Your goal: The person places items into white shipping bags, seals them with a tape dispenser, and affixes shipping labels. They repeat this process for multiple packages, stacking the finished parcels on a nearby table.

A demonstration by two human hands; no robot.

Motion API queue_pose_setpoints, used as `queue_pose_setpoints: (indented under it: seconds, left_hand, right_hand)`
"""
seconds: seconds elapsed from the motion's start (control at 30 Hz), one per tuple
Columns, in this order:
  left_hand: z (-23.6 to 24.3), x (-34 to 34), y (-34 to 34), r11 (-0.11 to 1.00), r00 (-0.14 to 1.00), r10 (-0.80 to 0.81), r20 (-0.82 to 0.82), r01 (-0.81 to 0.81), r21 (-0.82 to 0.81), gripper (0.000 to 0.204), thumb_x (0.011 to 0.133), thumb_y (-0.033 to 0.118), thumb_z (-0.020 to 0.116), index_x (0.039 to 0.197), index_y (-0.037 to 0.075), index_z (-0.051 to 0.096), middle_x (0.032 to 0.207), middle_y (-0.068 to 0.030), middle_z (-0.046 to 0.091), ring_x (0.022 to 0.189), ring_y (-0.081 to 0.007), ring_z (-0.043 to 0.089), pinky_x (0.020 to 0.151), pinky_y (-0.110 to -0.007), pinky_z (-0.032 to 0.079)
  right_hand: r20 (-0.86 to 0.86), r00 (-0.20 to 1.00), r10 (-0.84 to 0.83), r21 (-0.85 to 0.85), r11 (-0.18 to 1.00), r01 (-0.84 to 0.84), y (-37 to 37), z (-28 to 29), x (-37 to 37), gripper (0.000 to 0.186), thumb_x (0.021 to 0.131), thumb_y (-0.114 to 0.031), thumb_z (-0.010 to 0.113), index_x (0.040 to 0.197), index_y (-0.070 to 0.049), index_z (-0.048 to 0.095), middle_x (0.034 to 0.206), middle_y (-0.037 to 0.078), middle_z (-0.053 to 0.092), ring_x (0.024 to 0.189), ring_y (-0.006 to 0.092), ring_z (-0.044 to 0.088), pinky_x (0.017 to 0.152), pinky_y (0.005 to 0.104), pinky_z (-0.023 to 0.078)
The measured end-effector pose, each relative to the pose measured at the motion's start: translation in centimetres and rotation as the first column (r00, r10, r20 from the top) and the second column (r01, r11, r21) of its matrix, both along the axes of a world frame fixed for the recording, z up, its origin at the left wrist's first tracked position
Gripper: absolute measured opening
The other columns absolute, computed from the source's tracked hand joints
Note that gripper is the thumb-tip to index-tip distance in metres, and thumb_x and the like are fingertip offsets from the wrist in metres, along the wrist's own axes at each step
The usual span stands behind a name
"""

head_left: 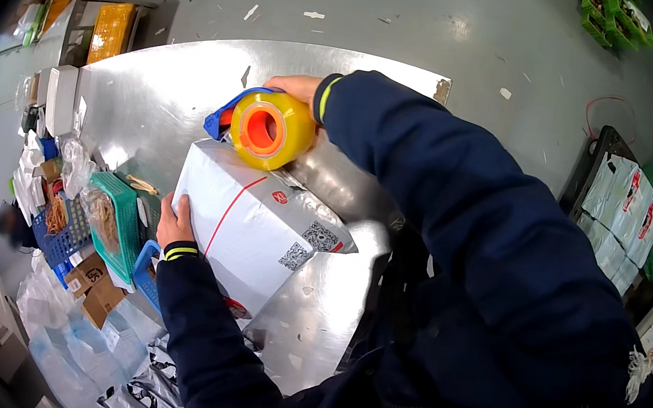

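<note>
Baskets (126, 219) sit near the white box (249, 233); right hand (298, 88) holds tape (296, 133), hiding its edge; left hand (176, 225) touches box, grip unclear.

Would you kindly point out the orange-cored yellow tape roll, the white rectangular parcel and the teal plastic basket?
Orange-cored yellow tape roll (253, 128): head view, on its orange core.
White rectangular parcel (253, 223): head view, upper face.
Teal plastic basket (127, 218): head view, right wall.

Box (249, 235) is wht w/ red stripe (236, 209), QR codes (320, 235) blk/wht, tape roll (296, 138) yel w/ orng core (248, 128).
</note>
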State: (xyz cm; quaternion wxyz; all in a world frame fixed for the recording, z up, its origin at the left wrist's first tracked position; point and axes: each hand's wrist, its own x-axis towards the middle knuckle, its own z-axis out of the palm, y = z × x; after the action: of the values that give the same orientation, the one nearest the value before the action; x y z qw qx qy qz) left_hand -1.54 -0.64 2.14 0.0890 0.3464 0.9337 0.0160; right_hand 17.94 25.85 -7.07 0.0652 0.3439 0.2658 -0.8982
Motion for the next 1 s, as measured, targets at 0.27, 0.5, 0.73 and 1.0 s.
queue_pose_setpoints:
  seconds: [0.27,0.5,0.73,1.0]
  left_hand:
    - [-0.6,0.1,-1.3,0.995,0.997,0.071,-0.009,-0.072,-0.07,0.059,0.082,0.061,0.028,0.117,0.015,0.043,0.101,-0.019,0.057,0.093,-0.039,0.053,0.079,-0.043,0.04]
    - [-3.3,-4.3,-11.1,0.974,0.949,0.223,0.222,-0.211,-0.077,0.068,0.085,0.058,0.026,0.114,0.001,0.05,0.105,-0.0233,0.055,0.101,-0.0374,0.05,0.087,-0.037,0.037]
    - [-1.2,-3.0,-3.3,0.895,0.922,-0.369,-0.116,0.386,0.221,0.055,0.077,0.037,0.057,0.118,0.003,0.045,0.114,-0.0224,0.05,0.105,-0.0366,0.047,0.088,-0.039,0.036]
    - [-1.0,-3.8,-2.7,0.995,0.947,0.046,0.319,-0.017,-0.094,0.061,0.079,0.061,0.038,0.108,0.01,0.056,0.102,-0.0184,0.058,0.099,-0.0325,0.053,0.084,-0.037,0.038]
  right_hand:
    - [0.108,0.867,-0.487,-0.41,0.773,0.485,-16.4,1.8,21.3,0.043,0.088,-0.035,0.043,0.111,0.0,0.051,0.097,0.014,0.06,0.084,0.021,0.06,0.08,0.034,0.048]
    - [0.067,0.73,-0.68,-0.492,0.614,0.617,-17.9,-1.3,16.1,0.039,0.085,-0.038,0.049,0.102,-0.003,0.054,0.089,0.01,0.061,0.072,0.0173,0.061,0.066,0.0295,0.051]
    - [-0.191,0.974,-0.125,-0.094,0.99,0.109,-1.3,-1.2,-0.8,0.023,0.082,-0.03,0.054,0.09,-0.008,0.058,0.083,0.004,0.063,0.07,0.0135,0.06,0.065,0.0273,0.051]
    - [-0.071,0.937,-0.343,-0.361,0.884,0.296,-14.1,0.6,25.2,0.038,0.089,-0.033,0.041,0.108,-0.003,0.054,0.099,0.01,0.059,0.086,0.0171,0.058,0.079,0.0291,0.046]
